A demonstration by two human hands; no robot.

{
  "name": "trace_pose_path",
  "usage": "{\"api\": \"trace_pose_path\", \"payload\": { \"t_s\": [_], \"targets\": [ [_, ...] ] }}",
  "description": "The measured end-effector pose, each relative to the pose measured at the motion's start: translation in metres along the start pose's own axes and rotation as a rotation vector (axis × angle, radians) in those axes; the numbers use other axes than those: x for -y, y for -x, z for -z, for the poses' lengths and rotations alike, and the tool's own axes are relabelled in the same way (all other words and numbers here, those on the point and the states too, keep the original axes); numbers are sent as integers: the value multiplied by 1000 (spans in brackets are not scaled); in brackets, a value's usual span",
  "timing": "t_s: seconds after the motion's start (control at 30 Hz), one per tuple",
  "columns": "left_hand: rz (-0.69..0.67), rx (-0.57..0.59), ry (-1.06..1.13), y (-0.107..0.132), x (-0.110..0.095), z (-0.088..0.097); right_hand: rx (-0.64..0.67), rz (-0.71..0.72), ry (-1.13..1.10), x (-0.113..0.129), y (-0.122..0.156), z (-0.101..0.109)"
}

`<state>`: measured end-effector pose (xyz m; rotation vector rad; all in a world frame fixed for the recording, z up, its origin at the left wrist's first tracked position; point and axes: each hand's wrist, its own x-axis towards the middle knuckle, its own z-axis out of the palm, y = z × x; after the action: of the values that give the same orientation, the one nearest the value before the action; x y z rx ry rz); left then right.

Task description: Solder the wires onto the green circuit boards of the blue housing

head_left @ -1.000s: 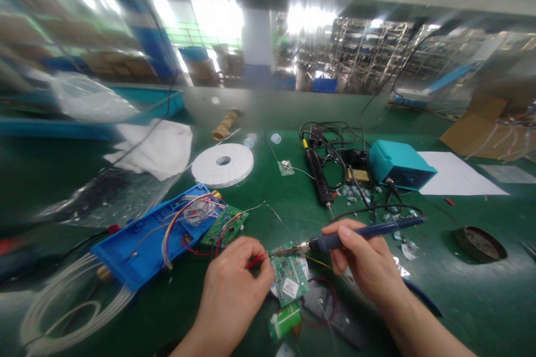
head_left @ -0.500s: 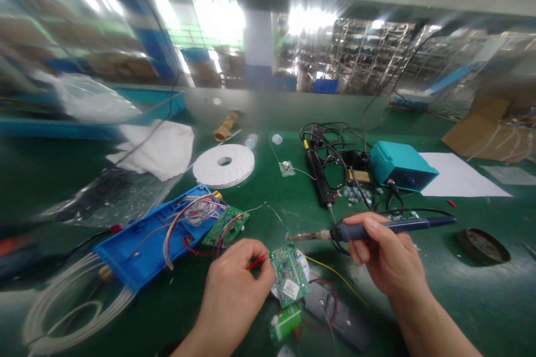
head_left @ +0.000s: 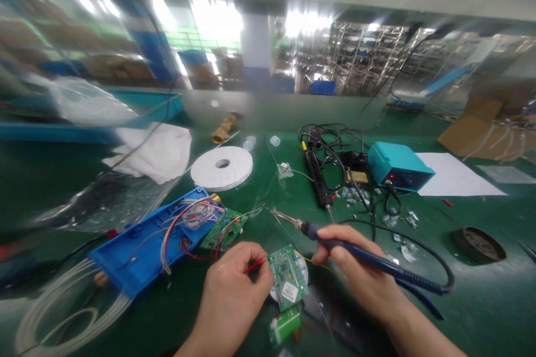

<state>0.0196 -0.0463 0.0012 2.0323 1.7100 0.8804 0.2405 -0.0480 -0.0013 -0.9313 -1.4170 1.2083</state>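
My left hand (head_left: 238,284) is closed, pinching a red wire (head_left: 255,264) at the left edge of a green circuit board (head_left: 288,276). The board bears a white label and rests on a round white piece. A green cylinder (head_left: 287,324) lies just below it. My right hand (head_left: 360,268) grips a blue soldering iron (head_left: 352,251). Its tip points left, above the board, beside a thin solder wire (head_left: 282,223). To the left, a blue housing (head_left: 154,245) holds bundled wires, with a second green board (head_left: 224,230) at its right end.
A teal soldering station (head_left: 397,166) stands at the right, with a black electric screwdriver (head_left: 317,177) nearby. A white tape roll (head_left: 221,167) lies behind the housing. Farther right is a round dark tin (head_left: 477,245). Clear tubing (head_left: 37,312) is coiled at the lower left.
The soldering iron has moved left and away from the board, and its handle now slants down to the right. My left hand stays at the board with the red wire.
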Motion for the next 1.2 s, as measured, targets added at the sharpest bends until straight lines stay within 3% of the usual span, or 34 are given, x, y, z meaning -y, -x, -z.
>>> {"api": "trace_pose_path", "payload": {
  "t_s": [0.3,0.47,0.83,1.07,1.2],
  "targets": [
    [34,21,11,-1,0,-2,232,285,383,-9,-5,-15],
    [60,38,30,3,-1,0,295,292,468,-10,-1,-21],
    [228,169,183,11,5,11,284,296,526,-6,6,-25],
    [32,123,278,23,5,29,260,333,506,-7,10,-25],
    [11,33,205,27,1,33,192,343,516,3,7,-31]
  ]
}}
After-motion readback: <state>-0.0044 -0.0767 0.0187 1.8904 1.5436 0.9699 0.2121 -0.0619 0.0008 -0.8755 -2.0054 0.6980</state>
